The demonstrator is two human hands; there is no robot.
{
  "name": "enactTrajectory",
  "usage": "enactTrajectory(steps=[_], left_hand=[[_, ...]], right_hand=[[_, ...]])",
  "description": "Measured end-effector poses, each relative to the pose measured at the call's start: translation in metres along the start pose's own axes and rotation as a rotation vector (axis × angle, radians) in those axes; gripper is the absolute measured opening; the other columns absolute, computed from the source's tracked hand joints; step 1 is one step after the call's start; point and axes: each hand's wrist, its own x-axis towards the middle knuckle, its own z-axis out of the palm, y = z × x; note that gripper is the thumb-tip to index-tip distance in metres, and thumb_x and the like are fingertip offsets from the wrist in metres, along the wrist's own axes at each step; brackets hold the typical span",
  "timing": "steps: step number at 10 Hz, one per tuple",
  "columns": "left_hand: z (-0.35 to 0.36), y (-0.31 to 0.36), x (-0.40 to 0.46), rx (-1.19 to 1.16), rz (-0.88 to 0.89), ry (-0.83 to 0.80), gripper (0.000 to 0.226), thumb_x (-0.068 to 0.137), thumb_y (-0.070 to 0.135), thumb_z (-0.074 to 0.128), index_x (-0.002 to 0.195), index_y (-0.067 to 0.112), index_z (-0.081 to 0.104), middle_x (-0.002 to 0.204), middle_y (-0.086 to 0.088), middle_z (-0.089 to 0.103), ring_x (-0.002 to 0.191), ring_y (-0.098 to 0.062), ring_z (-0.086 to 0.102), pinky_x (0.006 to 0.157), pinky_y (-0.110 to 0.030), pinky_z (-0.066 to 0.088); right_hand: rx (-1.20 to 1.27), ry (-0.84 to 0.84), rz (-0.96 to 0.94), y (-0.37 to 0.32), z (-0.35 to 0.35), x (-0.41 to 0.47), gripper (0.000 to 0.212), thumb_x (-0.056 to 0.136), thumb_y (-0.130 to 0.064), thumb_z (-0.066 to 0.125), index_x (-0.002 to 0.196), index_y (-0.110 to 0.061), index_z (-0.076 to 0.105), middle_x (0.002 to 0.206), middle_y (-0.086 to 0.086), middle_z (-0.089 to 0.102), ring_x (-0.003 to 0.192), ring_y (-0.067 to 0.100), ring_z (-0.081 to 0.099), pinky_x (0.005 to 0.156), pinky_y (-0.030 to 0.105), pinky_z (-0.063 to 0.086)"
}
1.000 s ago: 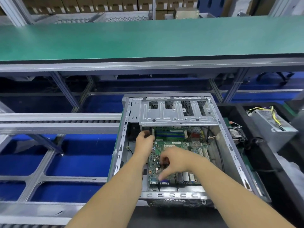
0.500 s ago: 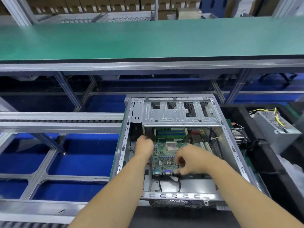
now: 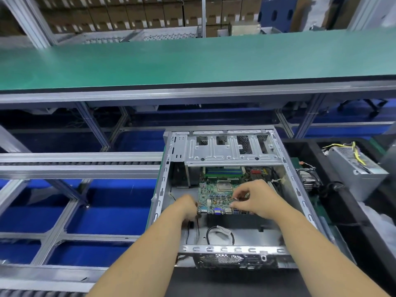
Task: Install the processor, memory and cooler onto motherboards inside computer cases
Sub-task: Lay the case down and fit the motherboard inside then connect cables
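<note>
Green motherboard (image 3: pixel 215 197) between curled fingers (image 3: pixel 237 204).

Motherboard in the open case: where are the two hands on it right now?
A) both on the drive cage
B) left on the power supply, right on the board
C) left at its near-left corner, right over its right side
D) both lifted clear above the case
C: the left hand holds the motherboard at its near-left corner, while the right hand grips its right side inside the case.

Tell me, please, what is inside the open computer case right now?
Inside the computer case lies a green motherboard, held at its edges by the left hand and right hand. A black cable loops nearer. The board's right part is covered.
</note>
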Motion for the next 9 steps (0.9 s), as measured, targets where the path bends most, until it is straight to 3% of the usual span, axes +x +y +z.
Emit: enactTrajectory(steps=[1,2,3,4,5,6,7,8,9], left_hand=[[0.008,-0.011,0.000,0.143,0.016,-0.030,0.035,0.099,0.010,0.050,0.132,0.004,0.059,0.135,-0.014,0.059,0.118,-0.029,0.059,0.101,-0.035,0.047],[0.008,-0.009,-0.007,0.240,0.080,-0.121,0.032,0.097,0.003,0.047,0.125,0.000,0.061,0.123,-0.017,0.061,0.113,-0.034,0.060,0.094,-0.039,0.050],[0.013,-0.011,-0.002,0.328,0.102,-0.160,0.026,0.097,0.011,0.054,0.119,-0.001,0.062,0.104,-0.015,0.057,0.101,-0.032,0.060,0.085,-0.038,0.050],[0.014,-0.010,-0.002,0.375,0.101,-0.150,0.026,0.096,0.017,0.059,0.118,0.003,0.062,0.108,-0.014,0.060,0.103,-0.031,0.060,0.079,-0.034,0.046],[0.011,-0.007,-0.004,0.393,0.104,-0.178,0.019,0.095,0.011,0.055,0.110,0.002,0.063,0.088,-0.011,0.055,0.087,-0.029,0.054,0.075,-0.034,0.045],[0.009,-0.003,-0.008,0.312,0.098,-0.193,0.011,0.092,0.017,0.060,0.089,0.008,0.058,0.076,-0.006,0.051,0.076,-0.025,0.052,0.069,-0.032,0.046],[0.005,-0.002,-0.014,0.122,0.028,-0.337,0.011,0.089,0.012,0.057,0.082,0.008,0.064,0.076,-0.007,0.063,0.056,-0.018,0.053,0.055,-0.026,0.046],[0.005,-0.002,-0.016,-0.003,-0.035,-0.433,0.017,0.089,0.007,0.055,0.082,0.006,0.071,0.072,-0.006,0.065,0.043,-0.013,0.050,0.046,-0.019,0.043],[0.008,-0.002,-0.008,-0.037,-0.004,-0.220,0.028,0.089,0.004,0.047,0.069,0.004,0.067,0.066,-0.009,0.063,0.047,-0.017,0.052,0.050,-0.022,0.044]], right_hand=[[-0.064,-0.004,-0.002,0.003,0.001,0.001,0.021,0.076,-0.044,0.088,0.072,-0.039,0.067,0.079,-0.015,0.071,0.073,-0.001,0.064,0.065,0.013,0.048],[-0.107,-0.049,0.009,0.005,0.003,0.002,0.022,0.076,-0.044,0.088,0.071,-0.039,0.066,0.081,-0.016,0.071,0.077,0.000,0.065,0.068,0.014,0.049],[-0.160,-0.090,0.009,0.004,0.004,0.002,0.022,0.077,-0.044,0.087,0.074,-0.035,0.067,0.082,-0.013,0.070,0.072,0.001,0.064,0.068,0.019,0.053],[-0.221,-0.130,-0.008,0.000,0.007,0.003,0.018,0.082,-0.039,0.085,0.081,-0.030,0.069,0.081,-0.010,0.069,0.056,-0.008,0.060,0.052,0.011,0.044],[-0.333,-0.184,-0.030,-0.004,0.011,0.006,0.016,0.086,-0.038,0.081,0.086,-0.026,0.070,0.079,-0.011,0.067,0.055,-0.008,0.060,0.048,0.007,0.041],[-0.439,-0.203,-0.049,-0.007,0.016,0.010,0.019,0.089,-0.040,0.078,0.094,-0.023,0.072,0.079,-0.014,0.065,0.060,-0.002,0.058,0.052,0.010,0.039],[-0.530,-0.216,-0.072,-0.008,0.021,0.013,0.022,0.090,-0.041,0.075,0.098,-0.021,0.070,0.081,-0.013,0.062,0.075,0.011,0.061,0.061,0.022,0.044],[-0.545,-0.243,-0.059,-0.008,0.025,0.016,0.023,0.091,-0.038,0.074,0.103,-0.021,0.067,0.088,-0.008,0.065,0.081,0.014,0.063,0.064,0.026,0.047],[-0.549,-0.284,-0.051,-0.008,0.028,0.018,0.028,0.092,-0.035,0.073,0.113,-0.017,0.068,0.102,-0.001,0.069,0.091,0.019,0.066,0.080,0.035,0.057]])
